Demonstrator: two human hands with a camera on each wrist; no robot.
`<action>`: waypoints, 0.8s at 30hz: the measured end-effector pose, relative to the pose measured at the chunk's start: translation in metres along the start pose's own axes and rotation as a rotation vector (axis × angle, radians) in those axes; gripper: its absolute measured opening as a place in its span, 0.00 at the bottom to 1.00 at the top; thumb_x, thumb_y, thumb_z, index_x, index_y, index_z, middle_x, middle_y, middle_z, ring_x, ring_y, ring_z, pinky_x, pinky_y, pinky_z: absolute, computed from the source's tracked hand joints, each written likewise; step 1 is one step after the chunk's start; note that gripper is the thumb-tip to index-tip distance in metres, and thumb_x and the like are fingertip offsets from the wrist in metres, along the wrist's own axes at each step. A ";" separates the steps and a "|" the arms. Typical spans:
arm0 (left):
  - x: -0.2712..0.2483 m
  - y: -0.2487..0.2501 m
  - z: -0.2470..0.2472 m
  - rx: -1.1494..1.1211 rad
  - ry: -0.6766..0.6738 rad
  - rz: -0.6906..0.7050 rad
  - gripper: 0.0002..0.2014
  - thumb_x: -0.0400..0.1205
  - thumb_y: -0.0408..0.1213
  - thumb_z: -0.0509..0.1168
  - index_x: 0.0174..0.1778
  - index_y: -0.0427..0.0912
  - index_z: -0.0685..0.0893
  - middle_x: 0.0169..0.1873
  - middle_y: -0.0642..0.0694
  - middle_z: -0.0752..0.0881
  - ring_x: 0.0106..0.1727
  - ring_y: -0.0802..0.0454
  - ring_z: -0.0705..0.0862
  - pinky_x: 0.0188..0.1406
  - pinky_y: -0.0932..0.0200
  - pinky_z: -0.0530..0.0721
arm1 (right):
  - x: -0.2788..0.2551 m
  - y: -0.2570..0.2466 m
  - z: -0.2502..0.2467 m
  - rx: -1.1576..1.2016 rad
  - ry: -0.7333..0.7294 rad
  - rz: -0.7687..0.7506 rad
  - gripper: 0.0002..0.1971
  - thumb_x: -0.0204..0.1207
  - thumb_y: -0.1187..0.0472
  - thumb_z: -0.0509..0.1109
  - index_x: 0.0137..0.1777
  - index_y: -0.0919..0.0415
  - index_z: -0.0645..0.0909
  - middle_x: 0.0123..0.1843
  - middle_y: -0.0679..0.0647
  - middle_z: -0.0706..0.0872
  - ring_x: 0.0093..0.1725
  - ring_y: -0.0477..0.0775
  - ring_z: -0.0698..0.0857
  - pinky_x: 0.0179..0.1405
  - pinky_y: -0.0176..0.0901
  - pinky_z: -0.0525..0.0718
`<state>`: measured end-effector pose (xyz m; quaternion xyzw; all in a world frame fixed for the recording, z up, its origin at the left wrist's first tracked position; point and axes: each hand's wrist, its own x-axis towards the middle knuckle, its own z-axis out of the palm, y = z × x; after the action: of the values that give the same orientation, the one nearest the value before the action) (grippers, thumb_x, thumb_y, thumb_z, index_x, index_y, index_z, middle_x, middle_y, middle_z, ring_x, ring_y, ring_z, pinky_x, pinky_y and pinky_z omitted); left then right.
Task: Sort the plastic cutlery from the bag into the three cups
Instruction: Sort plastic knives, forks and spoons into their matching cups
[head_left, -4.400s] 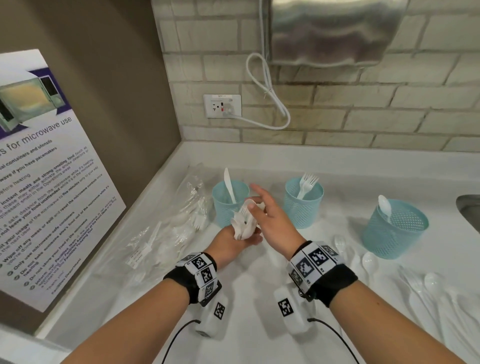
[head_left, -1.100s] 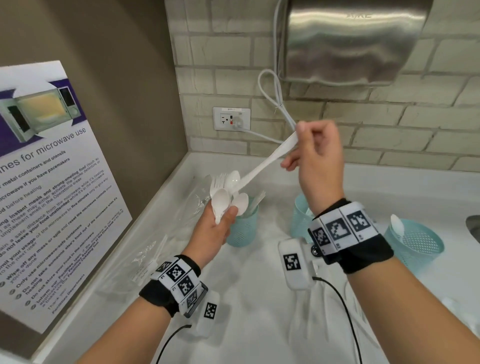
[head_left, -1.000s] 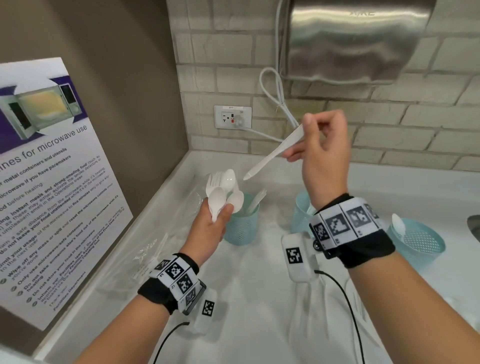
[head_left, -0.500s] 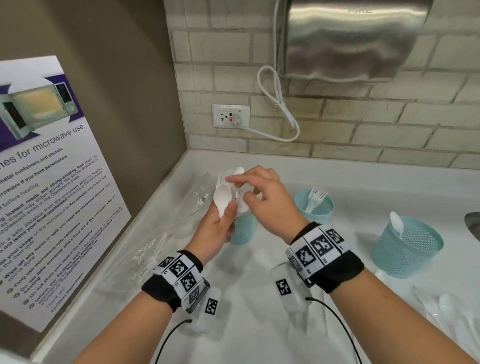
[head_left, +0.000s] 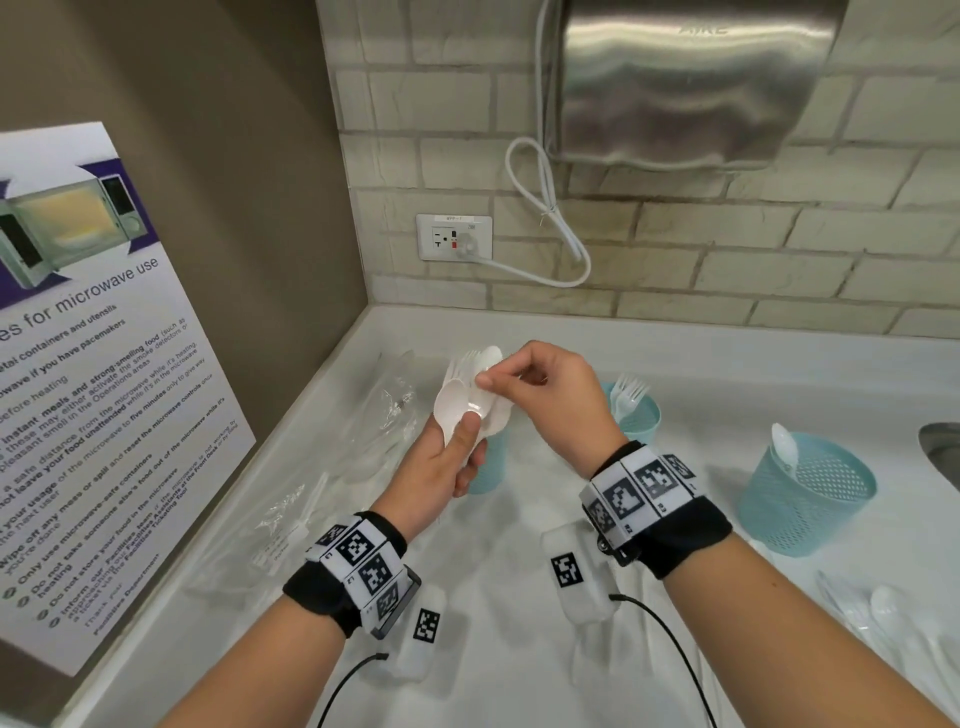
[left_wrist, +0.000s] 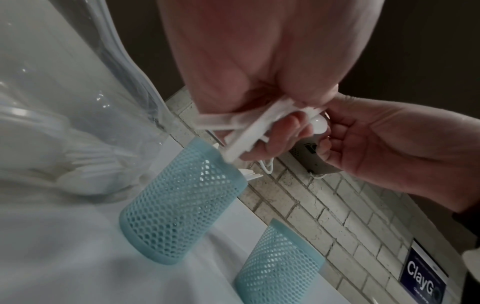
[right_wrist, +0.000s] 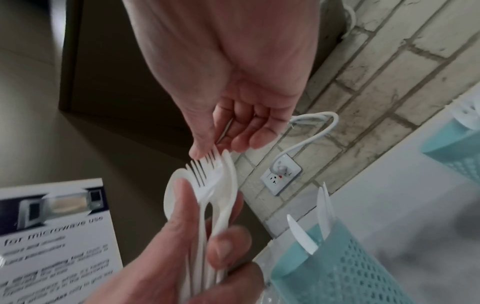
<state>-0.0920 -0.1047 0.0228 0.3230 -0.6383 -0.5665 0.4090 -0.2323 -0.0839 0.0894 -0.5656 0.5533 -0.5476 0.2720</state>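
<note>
Right now the person's left hand (head_left: 441, 467) is clenching a fanned bundle of white plastic spoons and forks (head_left: 470, 397) by the handles, heads up, thumb pressing across the front, while the right hand (head_left: 545, 395) is pinching the top of one piece between thumb and fingertips (head_left: 485, 378); the right wrist view is showing that thumb at the fork tines, so a fork looks like the pick, though I cannot tell for certain which piece is caught. Doing this well probably means the right grip is taking a single head only, drawing it straight up along its own handle, while the left grip is loosening just enough for that one to slide and the rest to stay put; the handles are crossing below the left palm in the left wrist view, so a sideways tug is likely dragging a neighbour out. Just behind the left hand, the nearest pale blue mesh plastic cup (head_left: 488, 462) is standing with white knife blades in it, as the right wrist view shows. Further right, a second blue mesh cup (head_left: 641, 415) is holding forks, so a fork belongs there, and a third blue mesh cup (head_left: 805, 493) is holding a spoon. To the left, the clear plastic bag (head_left: 332, 467) is lying on the white surface (head_left: 519, 675) with more white cutlery inside, and loose white pieces (head_left: 883, 608) are lying at the right edge.
</note>
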 end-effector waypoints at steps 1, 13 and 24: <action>0.000 0.000 0.000 -0.006 0.011 -0.003 0.21 0.80 0.54 0.54 0.63 0.47 0.73 0.32 0.48 0.73 0.24 0.60 0.66 0.23 0.65 0.65 | 0.002 0.000 -0.003 0.044 0.048 -0.008 0.07 0.67 0.60 0.79 0.35 0.56 0.83 0.30 0.42 0.84 0.27 0.36 0.75 0.32 0.26 0.73; 0.003 -0.003 0.003 0.180 0.056 0.017 0.19 0.80 0.57 0.53 0.61 0.51 0.71 0.33 0.55 0.73 0.28 0.62 0.70 0.29 0.68 0.70 | 0.004 0.001 -0.016 0.195 0.224 0.014 0.08 0.80 0.63 0.67 0.41 0.53 0.72 0.39 0.54 0.85 0.38 0.53 0.84 0.40 0.47 0.84; 0.005 0.000 0.013 0.260 0.031 0.079 0.07 0.86 0.48 0.56 0.58 0.60 0.75 0.31 0.64 0.79 0.31 0.70 0.77 0.34 0.70 0.73 | 0.004 -0.009 -0.038 -0.088 -0.004 -0.039 0.16 0.70 0.60 0.75 0.58 0.50 0.82 0.54 0.47 0.80 0.53 0.42 0.82 0.57 0.35 0.82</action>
<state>-0.1059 -0.1026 0.0229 0.3565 -0.7122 -0.4575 0.3954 -0.2648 -0.0746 0.1084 -0.5887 0.5651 -0.5270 0.2373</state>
